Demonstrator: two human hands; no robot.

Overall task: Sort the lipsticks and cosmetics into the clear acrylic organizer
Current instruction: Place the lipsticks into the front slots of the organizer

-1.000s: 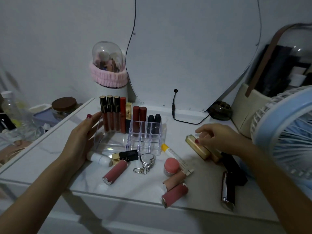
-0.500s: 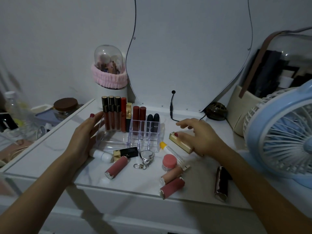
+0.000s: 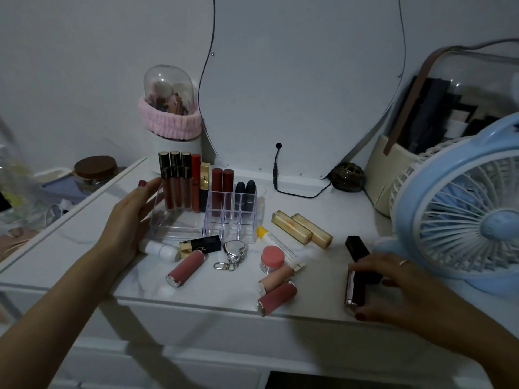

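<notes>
Organizer (image 3: 224, 217) clear ribbed acrylic, left hand (image 3: 126, 220) flat against | right hand (image 3: 393, 287) pinching glossy maroon tube (image 3: 354, 290)

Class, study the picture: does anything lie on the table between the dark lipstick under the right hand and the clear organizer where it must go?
Yes. Two gold lipsticks, a yellow-capped tube and a pink jar lie between the dark lipstick at the right hand and the organizer. Lifted over them, nothing visible blocks it.

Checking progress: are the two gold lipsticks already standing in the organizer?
No, both gold lipsticks lie flat on the table, right of the organizer.
</notes>
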